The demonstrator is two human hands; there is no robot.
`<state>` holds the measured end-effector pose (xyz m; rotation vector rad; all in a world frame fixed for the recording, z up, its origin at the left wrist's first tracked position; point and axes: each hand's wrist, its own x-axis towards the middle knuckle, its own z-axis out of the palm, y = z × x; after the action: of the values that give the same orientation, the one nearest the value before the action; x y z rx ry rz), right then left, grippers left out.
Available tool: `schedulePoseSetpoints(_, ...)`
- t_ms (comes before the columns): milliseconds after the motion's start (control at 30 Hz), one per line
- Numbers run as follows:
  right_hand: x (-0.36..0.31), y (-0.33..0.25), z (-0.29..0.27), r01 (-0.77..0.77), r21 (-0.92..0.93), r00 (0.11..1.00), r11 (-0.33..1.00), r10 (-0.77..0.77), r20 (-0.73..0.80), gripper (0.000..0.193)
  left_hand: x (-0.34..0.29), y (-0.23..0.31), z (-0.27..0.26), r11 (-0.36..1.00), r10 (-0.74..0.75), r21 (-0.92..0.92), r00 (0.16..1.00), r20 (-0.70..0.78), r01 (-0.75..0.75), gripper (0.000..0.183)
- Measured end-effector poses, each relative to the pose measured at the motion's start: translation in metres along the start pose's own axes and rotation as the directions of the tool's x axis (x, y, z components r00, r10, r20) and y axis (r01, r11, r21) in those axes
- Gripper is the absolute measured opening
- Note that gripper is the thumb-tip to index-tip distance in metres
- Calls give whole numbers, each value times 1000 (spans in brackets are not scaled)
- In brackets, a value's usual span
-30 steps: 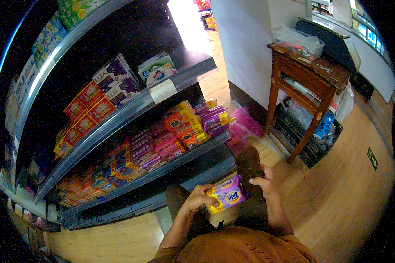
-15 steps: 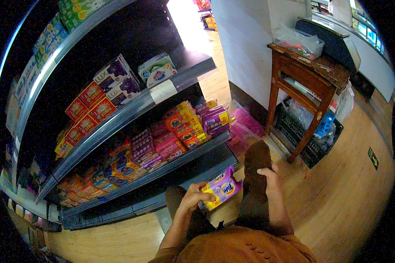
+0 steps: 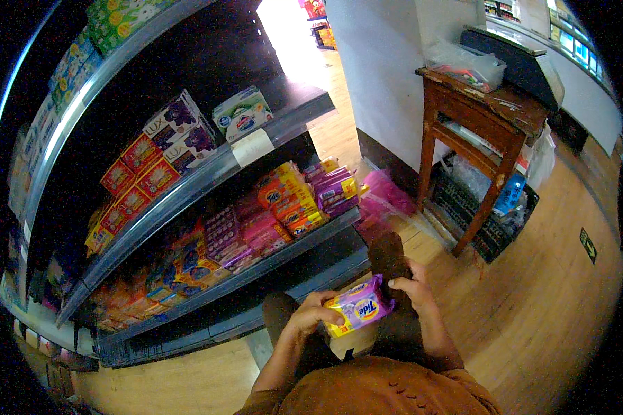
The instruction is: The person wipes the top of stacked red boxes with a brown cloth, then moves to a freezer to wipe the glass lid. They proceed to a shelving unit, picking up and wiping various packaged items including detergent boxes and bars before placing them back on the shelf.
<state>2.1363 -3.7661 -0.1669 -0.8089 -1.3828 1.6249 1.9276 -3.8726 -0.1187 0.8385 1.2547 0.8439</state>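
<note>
My left hand (image 3: 314,315) grips the left end of a purple and yellow packet of laundry soap (image 3: 361,308), its thumb across the front. The packet lies tilted above my lap, its printed face up and its crimped purple end toward the right. Close by that end is my right hand (image 3: 415,287), thumb stretched toward the wrapper and apart from the index finger. Whether the thumb touches the wrapper I cannot tell; the other fingers are partly hidden. Behind the hands, similar orange and yellow soap packets (image 3: 287,195) and purple ones (image 3: 337,190) sit on the low shelf.
Red soap boxes (image 3: 158,177) and white-and-purple boxes (image 3: 180,128) stand on the shelf above (image 3: 301,109). Pink plastic wrapping (image 3: 381,197) lies on the floor beyond my knees. To the right, a wooden table (image 3: 430,124) stands over a dark crate (image 3: 464,204).
The packet has moved slightly right and turned more level in my left hand. My right hand has come off my knee area, closer to the packet's right end, with its thumb reaching left.
</note>
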Motion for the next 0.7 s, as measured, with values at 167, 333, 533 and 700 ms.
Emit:
schedulePoseSetpoints(167,-5,-15,3,-22,128,1000,992,21,7,46,5,-12,-7,1000,-10,15,998,-55,11,65)
schedulePoseSetpoints(333,-7,-17,-8,-25,61,1000,998,26,0,49,4,-11,-5,1000,2,-3,995,-98,-2,61)
schedulePoseSetpoints(533,-12,-35,-6,-51,316,990,947,89,-109,45,2,-14,-9,999,13,-38,980,-198,-21,58)
schedulePoseSetpoints(700,-8,-22,-3,-112,363,952,925,204,-227,39,0,-9,-2,970,143,-160,961,-235,-184,59)
